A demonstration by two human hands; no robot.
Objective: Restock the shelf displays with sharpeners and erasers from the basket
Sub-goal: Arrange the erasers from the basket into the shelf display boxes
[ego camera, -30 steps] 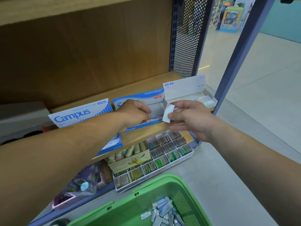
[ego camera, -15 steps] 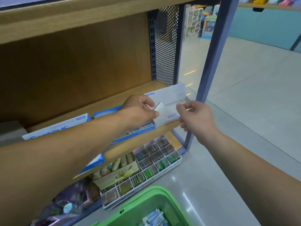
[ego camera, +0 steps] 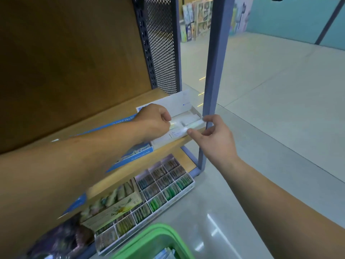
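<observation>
Shelf (ego camera: 119,107): carries the Display box at its right end.
Basket (ego camera: 158,229): well below both grips.
Display box (ego camera: 179,102): front corner pinched by right hand (ego camera: 214,141).
Left hand (ego camera: 153,122): fisted over box; contents hidden.
Erasers (ego camera: 188,118): between grips, lengthwise along shelf edge, right nearer.

A single wide-angle camera on the person's head looks forward and down, close in. The wooden shelf (ego camera: 119,107) fills the upper left, the shop floor (ego camera: 280,128) the right, the green basket (ego camera: 158,230) the bottom edge.
</observation>
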